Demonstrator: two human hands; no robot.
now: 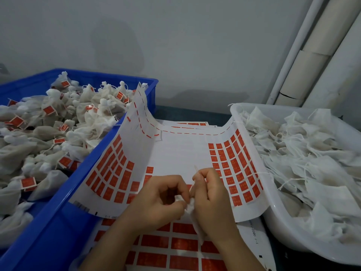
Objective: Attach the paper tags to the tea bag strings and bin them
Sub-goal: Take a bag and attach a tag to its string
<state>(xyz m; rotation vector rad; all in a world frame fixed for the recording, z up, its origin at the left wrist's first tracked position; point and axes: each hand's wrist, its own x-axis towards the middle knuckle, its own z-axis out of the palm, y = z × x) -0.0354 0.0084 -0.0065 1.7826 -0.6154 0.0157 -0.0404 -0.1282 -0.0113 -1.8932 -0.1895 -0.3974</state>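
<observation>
Both hands meet over a sheet of red tag stickers (232, 163) in the middle. My left hand (156, 200) has its fingers curled and pinches the bunched top of a white tea bag (193, 216). My right hand (211, 200) pinches a folded paper tag (196, 173) at the bag's string, red edge showing. The bag hangs down between the two hands. A blue bin (58, 222) on the left is piled with tagged tea bags (48, 133). A white tub (277, 218) on the right holds untagged tea bags (312, 163).
The top sticker sheet curls up against both containers; its centre is peeled bare. More full sticker sheets (172, 245) lie beneath, near me. A grey wall stands behind, with white pipes (304, 55) at the right rear.
</observation>
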